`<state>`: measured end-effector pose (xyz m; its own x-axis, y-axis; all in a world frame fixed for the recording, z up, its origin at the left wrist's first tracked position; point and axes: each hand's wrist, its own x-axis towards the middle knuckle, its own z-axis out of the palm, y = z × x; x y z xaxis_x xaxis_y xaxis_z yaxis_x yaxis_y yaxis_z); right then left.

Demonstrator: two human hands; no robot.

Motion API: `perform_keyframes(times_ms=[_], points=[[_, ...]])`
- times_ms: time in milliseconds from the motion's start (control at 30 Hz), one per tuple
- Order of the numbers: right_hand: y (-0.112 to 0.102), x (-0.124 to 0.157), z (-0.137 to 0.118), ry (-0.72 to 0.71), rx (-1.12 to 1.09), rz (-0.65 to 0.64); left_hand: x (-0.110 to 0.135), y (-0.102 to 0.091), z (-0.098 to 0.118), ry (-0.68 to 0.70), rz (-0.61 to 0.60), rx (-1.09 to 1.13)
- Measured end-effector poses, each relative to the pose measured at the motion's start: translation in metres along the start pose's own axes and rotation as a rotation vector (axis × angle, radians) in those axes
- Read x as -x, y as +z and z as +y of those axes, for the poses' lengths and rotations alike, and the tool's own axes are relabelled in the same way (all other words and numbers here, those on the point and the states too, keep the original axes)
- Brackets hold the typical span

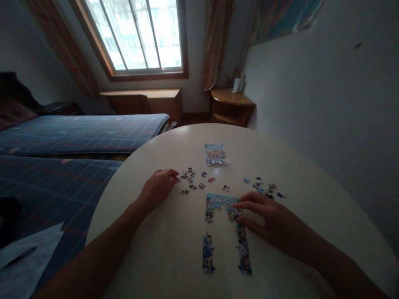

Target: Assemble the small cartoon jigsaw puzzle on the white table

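Observation:
My left hand (pixel 159 185) is at the left edge of a loose cluster of jigsaw pieces (pixel 188 174), its fingers bent together at a small reddish puzzle piece (pixel 178 180). My right hand (pixel 264 211) is spread, with fingertips touching the upper right side of a partly joined jigsaw puzzle (pixel 222 201). That joined part has a light blue top with lettering and a long strip (pixel 243 251) down its right side. A separate joined strip (pixel 207 254) lies below its left side. Part of the puzzle's right edge is hidden under my fingers.
A small printed picture sheet (pixel 216 154) lies toward the far side of the round white table (pixel 156 257). More loose pieces (pixel 271 187) lie beyond my right hand. To the left are a plaid bed (pixel 77 133) and papers with a pen (pixel 28 257). A wall (pixel 336 108) rises at right.

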<state>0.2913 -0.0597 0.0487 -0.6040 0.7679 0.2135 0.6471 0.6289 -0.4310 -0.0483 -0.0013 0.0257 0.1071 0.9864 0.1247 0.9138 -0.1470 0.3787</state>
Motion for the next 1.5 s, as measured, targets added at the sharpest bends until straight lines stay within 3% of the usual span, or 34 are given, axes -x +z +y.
perform_keyframes(times_ms=[300, 433, 633, 867, 1033, 1233, 1500], points=[[0.0, 0.002, 0.002, 0.018, 0.014, 0.014, 0.001, 0.003, 0.003, 0.105, 0.059, -0.101], [0.001, 0.001, 0.002, 0.01, 0.015, 0.016, 0.003, 0.005, 0.005, 0.189, 0.03, -0.146], [0.001, 0.001, 0.002, 0.006, 0.003, 0.006, 0.007, -0.001, 0.005, 0.175, 0.06, -0.223], [0.002, 0.001, 0.003, 0.002, -0.002, -0.029, 0.015, -0.005, 0.01, 0.196, 0.059, -0.155], [-0.001, 0.0, 0.0, -0.005, -0.003, -0.022, 0.018, -0.007, 0.015, 0.229, -0.006, -0.098], [0.0, 0.001, 0.001, 0.007, 0.007, -0.047, 0.019, -0.014, 0.016, 0.405, -0.127, -0.099], [-0.003, 0.0, -0.001, 0.006, 0.002, -0.064, 0.009, 0.0, 0.0, 0.331, -0.005, -0.084]])
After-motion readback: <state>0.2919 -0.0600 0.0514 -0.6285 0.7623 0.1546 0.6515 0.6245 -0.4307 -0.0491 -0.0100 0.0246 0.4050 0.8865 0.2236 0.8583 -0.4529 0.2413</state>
